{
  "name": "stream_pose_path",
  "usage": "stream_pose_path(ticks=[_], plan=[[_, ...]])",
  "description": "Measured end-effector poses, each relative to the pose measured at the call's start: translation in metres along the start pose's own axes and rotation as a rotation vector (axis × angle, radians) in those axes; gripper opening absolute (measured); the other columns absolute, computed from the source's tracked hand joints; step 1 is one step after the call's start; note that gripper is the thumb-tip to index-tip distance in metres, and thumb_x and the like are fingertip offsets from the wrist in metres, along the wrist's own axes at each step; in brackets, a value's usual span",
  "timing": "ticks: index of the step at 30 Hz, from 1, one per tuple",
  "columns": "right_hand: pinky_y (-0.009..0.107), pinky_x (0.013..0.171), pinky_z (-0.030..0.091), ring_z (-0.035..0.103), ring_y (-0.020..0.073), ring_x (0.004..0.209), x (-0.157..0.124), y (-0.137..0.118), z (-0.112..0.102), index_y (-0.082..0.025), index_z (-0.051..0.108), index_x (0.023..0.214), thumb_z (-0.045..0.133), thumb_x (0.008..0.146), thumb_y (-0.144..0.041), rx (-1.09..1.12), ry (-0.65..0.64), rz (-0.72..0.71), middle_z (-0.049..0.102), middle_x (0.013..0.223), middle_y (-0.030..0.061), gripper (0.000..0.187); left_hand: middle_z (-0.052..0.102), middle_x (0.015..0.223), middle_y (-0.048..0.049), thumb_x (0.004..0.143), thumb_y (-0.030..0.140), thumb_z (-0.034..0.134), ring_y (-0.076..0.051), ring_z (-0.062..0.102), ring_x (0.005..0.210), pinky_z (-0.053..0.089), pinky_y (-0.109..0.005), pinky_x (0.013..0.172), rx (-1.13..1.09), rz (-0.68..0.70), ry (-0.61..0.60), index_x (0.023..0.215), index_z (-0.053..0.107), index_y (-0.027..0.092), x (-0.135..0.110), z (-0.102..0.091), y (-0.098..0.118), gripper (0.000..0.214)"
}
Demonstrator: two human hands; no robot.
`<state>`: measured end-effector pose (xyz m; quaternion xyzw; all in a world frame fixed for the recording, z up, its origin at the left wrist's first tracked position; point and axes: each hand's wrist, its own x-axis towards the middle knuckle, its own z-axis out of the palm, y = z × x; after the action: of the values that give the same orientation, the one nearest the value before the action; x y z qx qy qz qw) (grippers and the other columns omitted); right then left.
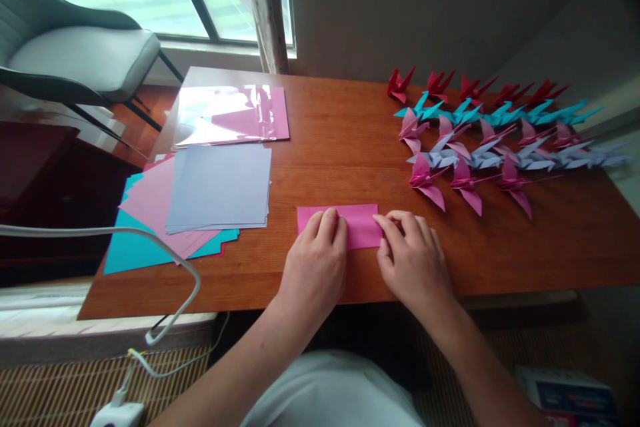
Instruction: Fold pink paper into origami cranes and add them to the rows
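Observation:
A bright pink sheet of origami paper [363, 223], folded into a long rectangle, lies on the table in front of me. Curled fingers of my left hand [317, 253] press together on its left half, and the thumb is hidden. At the sheet's right edge, my right hand [415, 250] holds the paper with its index finger and thumb close together, the other fingers bent. Nearest to my right hand stand pink paper cranes [467, 188], the front row of several rows.
Behind are rows of lilac cranes [485, 159], turquoise cranes [500, 115] and red cranes [440, 85]. On the left lie lilac paper sheets [220, 187], turquoise sheets [135, 243] and a clear packet of pink paper [235, 113]. A white cable [193, 273] loops over the table's left edge.

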<state>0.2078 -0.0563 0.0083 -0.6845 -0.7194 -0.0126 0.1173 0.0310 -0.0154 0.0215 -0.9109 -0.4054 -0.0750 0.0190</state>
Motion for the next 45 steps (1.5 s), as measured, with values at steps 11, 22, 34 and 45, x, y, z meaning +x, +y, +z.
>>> stream_pose_path(ticks=[11,22,34,45], plan=[[0.047,0.105,0.046,0.054,0.03,0.123,-0.014,-0.013,-0.001,-0.013,0.061,0.131,0.044,0.096,-0.006,0.212,0.116,-0.144,0.062,0.131,0.0158,0.039,0.065,0.124,-0.0236,0.088,0.008,0.048,-0.033,0.057,0.118,0.049,-0.04,0.106,0.001,0.006,0.051,0.122,0.064,-0.003,0.0,0.002,0.0,0.039],[0.054,0.11,0.038,0.049,0.0339,0.13,-0.043,-0.021,0.002,-0.019,0.059,0.139,0.049,0.096,-0.013,-0.076,0.009,-0.163,0.055,0.148,0.0119,0.044,0.066,0.121,-0.0243,0.088,0.007,0.048,-0.033,0.057,0.118,0.052,-0.04,0.102,-0.013,0.011,0.105,0.119,0.065,-0.004,0.001,0.002,0.0,0.037],[0.051,0.105,0.041,0.051,0.0337,0.125,-0.05,-0.017,-0.011,-0.011,0.059,0.136,0.051,0.095,-0.013,-0.145,0.013,0.0,0.057,0.144,0.0147,0.042,0.065,0.118,-0.0229,0.087,0.006,0.048,-0.032,0.058,0.113,0.052,-0.038,0.1,-0.017,-0.017,0.119,0.118,0.066,-0.004,0.001,0.002,0.002,0.037],[0.052,0.099,0.046,0.051,0.034,0.119,-0.031,-0.029,-0.017,-0.011,0.056,0.14,0.053,0.093,-0.012,-0.028,0.128,-0.007,0.057,0.136,0.0192,0.047,0.066,0.119,-0.0228,0.086,0.008,0.05,-0.033,0.059,0.114,0.052,-0.04,0.102,-0.004,-0.037,0.091,0.117,0.066,-0.003,0.001,0.003,0.004,0.037]])
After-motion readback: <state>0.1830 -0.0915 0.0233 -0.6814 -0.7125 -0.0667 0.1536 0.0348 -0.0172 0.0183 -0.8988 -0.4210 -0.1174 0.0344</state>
